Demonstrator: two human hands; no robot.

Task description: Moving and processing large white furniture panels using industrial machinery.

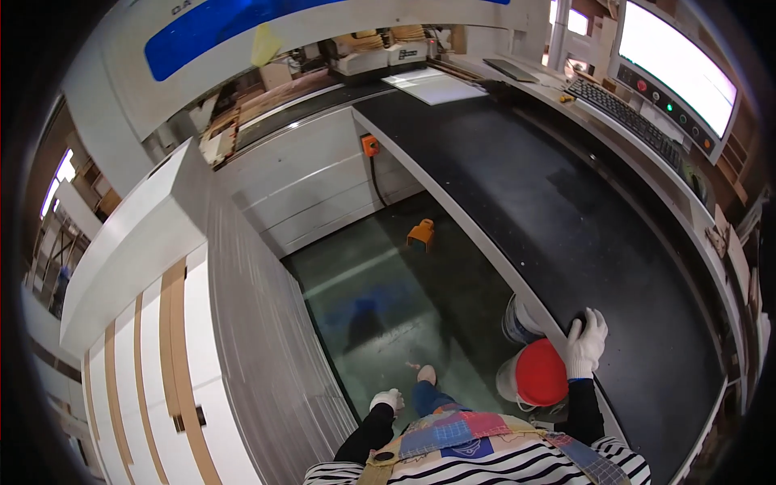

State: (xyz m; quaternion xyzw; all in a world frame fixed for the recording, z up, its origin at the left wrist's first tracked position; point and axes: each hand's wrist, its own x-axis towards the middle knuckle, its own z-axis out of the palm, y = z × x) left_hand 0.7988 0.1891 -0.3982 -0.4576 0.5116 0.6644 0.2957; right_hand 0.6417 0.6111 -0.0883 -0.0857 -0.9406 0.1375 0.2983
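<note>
My right hand [588, 343], in a white knitted glove, rests on the near edge of a long black-topped table [533, 202]. Its fingers lie stretched out on the surface, with the thumb apart, and nothing is in it. My left hand [388, 400], gloved the same way, hangs low over the green floor [364, 299]. Its fingers are curled in, and no object shows in them. To its left rises a tall stack of sheets or panels [250, 323], apart from the hand. A red-topped bucket [541, 373] stands on the floor just left of my right hand.
White panels with brown strips [170, 347] lie at left. An orange foot pedal [420, 234] sits on the floor. Ahead is a large machine [267, 48] with a white sheet [432, 86] nearby. A monitor [679, 69] and keyboard [626, 117] stand at far right. Another container [521, 322] is under the table edge.
</note>
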